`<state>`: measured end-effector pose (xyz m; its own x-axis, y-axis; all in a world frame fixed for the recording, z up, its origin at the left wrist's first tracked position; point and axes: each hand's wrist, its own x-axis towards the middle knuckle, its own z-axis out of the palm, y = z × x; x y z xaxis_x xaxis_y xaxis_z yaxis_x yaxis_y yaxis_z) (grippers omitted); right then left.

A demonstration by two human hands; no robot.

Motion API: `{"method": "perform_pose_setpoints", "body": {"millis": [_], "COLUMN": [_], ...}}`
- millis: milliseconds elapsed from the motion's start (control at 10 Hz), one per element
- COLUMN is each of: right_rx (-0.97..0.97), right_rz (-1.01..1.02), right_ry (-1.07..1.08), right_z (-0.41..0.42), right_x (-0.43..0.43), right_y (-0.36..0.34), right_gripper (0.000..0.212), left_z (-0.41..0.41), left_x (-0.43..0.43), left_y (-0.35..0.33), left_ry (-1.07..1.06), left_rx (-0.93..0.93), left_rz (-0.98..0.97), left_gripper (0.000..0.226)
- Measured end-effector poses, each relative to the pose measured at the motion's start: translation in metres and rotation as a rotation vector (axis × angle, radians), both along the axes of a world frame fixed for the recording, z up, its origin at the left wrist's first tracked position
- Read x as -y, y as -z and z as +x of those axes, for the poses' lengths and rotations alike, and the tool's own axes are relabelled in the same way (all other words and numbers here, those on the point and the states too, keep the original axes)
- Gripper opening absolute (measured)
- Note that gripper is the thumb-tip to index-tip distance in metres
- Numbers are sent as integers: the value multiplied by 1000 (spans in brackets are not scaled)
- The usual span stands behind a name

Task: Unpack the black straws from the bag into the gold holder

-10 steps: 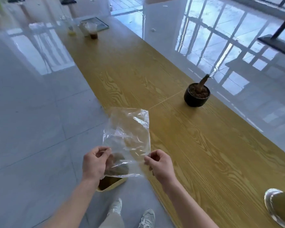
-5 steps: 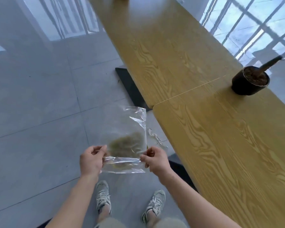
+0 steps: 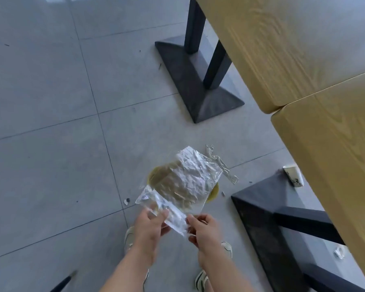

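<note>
Both my hands hold a crumpled clear plastic bag (image 3: 185,182) over the floor. My left hand (image 3: 150,226) pinches its near left corner and my right hand (image 3: 204,230) pinches the near edge beside it. The bag looks empty; no black straws show. Beneath the bag, on the floor, stands a round yellow-gold container (image 3: 213,191), mostly hidden behind the plastic. The gold holder on the table is out of view.
Two wooden tabletops (image 3: 325,144) fill the right side, on black legs with wedge bases (image 3: 200,85). A torn plastic strip (image 3: 221,165), a white paper cup (image 3: 293,175) and small scraps lie on the grey tiles. My shoes (image 3: 202,279) are below.
My head has tilted down from the tabletop to the floor. The bag has tipped forward from upright and now hangs over the yellow-gold container, with my hands closer together.
</note>
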<state>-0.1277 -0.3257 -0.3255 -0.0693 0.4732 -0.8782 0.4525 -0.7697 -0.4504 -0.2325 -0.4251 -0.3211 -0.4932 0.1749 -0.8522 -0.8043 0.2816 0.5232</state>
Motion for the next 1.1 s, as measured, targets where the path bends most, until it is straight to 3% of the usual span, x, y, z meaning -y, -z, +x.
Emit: {"method": "perform_pose_setpoints", "body": {"millis": [100, 200, 300, 400, 500, 600, 700, 800, 900, 1100], "right_rx": [29, 213, 244, 171, 257, 323, 396, 359, 308, 317], "right_rz": [-5, 239, 633, 829, 833, 668, 536, 436, 480, 548], "right_ry": [-5, -250, -630, -1060, -1317, -1392, -1513, -1521, -1456, -1337], "right_z": [-8, -4, 0, -15, -37, -50, -56, -61, -63, -61], "right_x": [-5, -22, -43, -61, -72, -77, -77, -80, -83, -91], "right_y": [38, 66, 90, 120, 151, 177, 197, 212, 214, 186], "right_gripper": [17, 22, 21, 39, 48, 54, 47, 37, 34, 43], "left_z": [-7, -22, -37, -51, -53, -42, -34, -30, -31, -47], "left_x": [-19, -34, -47, -60, -69, -70, -65, -63, -63, -62], "left_y": [46, 85, 120, 145, 164, 168, 169, 177, 185, 165], "left_ry": [105, 342, 530, 697, 847, 927, 1145, 1415, 1649, 1696], "left_rx": [-134, -169, -196, -295, -511, -739, -1034, -1144, -1019, -975], "left_rz": [-181, -289, -365, -437, -584, -650, -739, -696, -718, -805], "left_gripper": [21, 20, 21, 23, 60, 85, 78, 50, 54, 72]}}
